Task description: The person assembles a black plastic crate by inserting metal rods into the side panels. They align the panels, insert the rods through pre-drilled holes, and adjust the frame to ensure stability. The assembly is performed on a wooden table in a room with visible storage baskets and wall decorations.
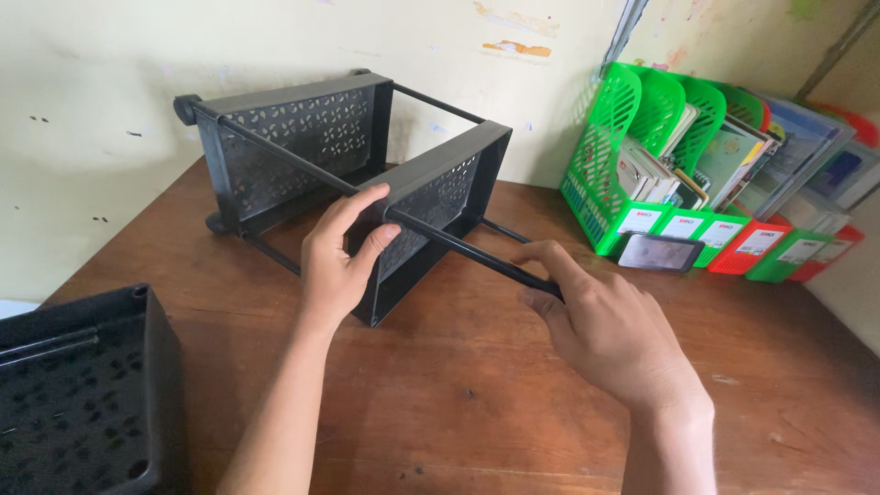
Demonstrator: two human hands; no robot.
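A black plastic rack lies on its side on the wooden table (477, 403). It has two perforated trays, a far tray (302, 137) and a near tray (440, 197), joined by thin black rods. My left hand (341, 252) grips the corner of the near tray. My right hand (605, 325) pinches the free end of one black rod (458, 246) that runs through that tray's corner. A second rod end (506, 231) sticks out behind it.
A third black perforated tray (82, 394) sits at the table's front left corner. Green and red file holders (632, 137) packed with books and papers line the back right wall. A dark phone (660, 252) leans against them. The pale wall stands close behind the rack.
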